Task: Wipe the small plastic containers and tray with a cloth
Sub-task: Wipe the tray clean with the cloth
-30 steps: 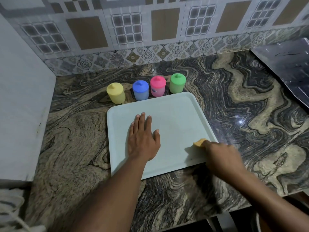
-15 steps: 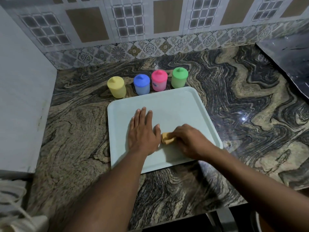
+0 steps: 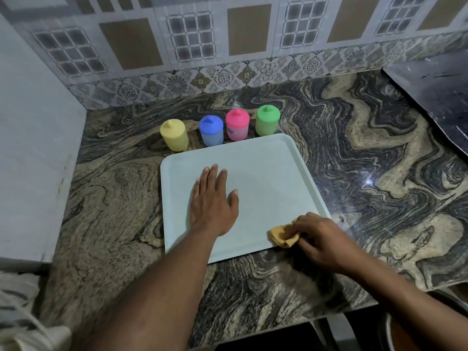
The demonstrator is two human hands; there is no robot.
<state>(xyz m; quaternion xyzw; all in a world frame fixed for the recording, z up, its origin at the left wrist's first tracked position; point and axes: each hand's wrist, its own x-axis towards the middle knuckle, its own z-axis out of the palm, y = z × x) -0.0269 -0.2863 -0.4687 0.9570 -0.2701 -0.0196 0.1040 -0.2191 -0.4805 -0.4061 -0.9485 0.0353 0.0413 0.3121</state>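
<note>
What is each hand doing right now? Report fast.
Left hand: open, flat on the tray.
Right hand: grips the cloth at the tray's near right corner.

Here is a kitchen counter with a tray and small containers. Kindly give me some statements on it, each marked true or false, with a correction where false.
1. The left hand lies flat on the tray. True.
2. The right hand grips a blue cloth. False: the cloth is orange-yellow.
3. The yellow container stands on the tray. False: it stands on the counter, behind the tray's far left corner.
4. The green container is the rightmost of the four in the row. True.
</note>
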